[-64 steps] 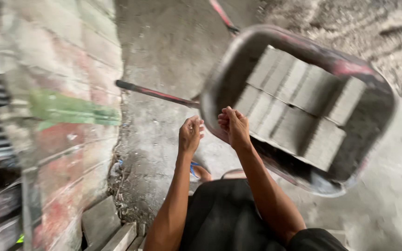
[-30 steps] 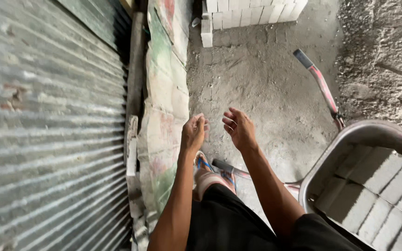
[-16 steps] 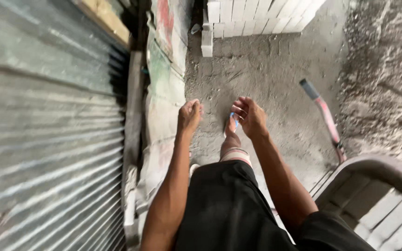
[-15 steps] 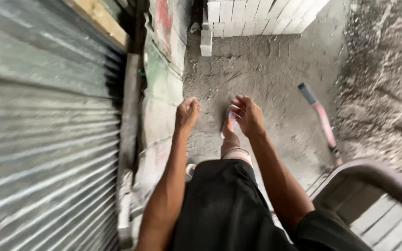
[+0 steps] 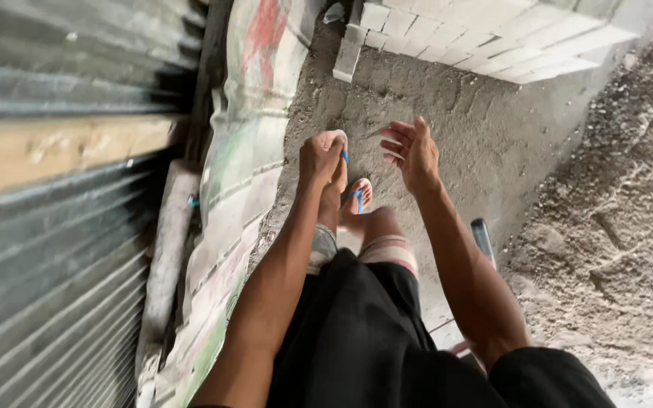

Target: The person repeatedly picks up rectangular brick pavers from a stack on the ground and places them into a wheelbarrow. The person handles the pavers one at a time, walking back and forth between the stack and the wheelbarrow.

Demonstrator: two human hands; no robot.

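**Wheelbarrow gone from view, hands empty over the ground**

The grey wheelbarrow tub that was filling the lower right corner half a second ago is no longer showing; only a dark-tipped handle (image 5: 482,236) is poking out beside the right forearm. The stack of pale concrete blocks (image 5: 485,34) is sitting closer at the top of the frame, so the person is walking towards it, one foot in a blue-strapped sandal (image 5: 357,196) stepping forward on the dusty concrete floor (image 5: 478,128).

The left hand (image 5: 322,157) is curling loosely into a half fist and holding nothing. The right hand (image 5: 414,149) is spreading open, fingers apart, also empty. Both are hanging in the air ahead of the body, near each other but not touching.

A painted, worn panel (image 5: 247,143) is leaning along the left, against the corrugated metal sheeting (image 5: 54,302). Loose gravelly rubble (image 5: 629,227) is lying to the right.
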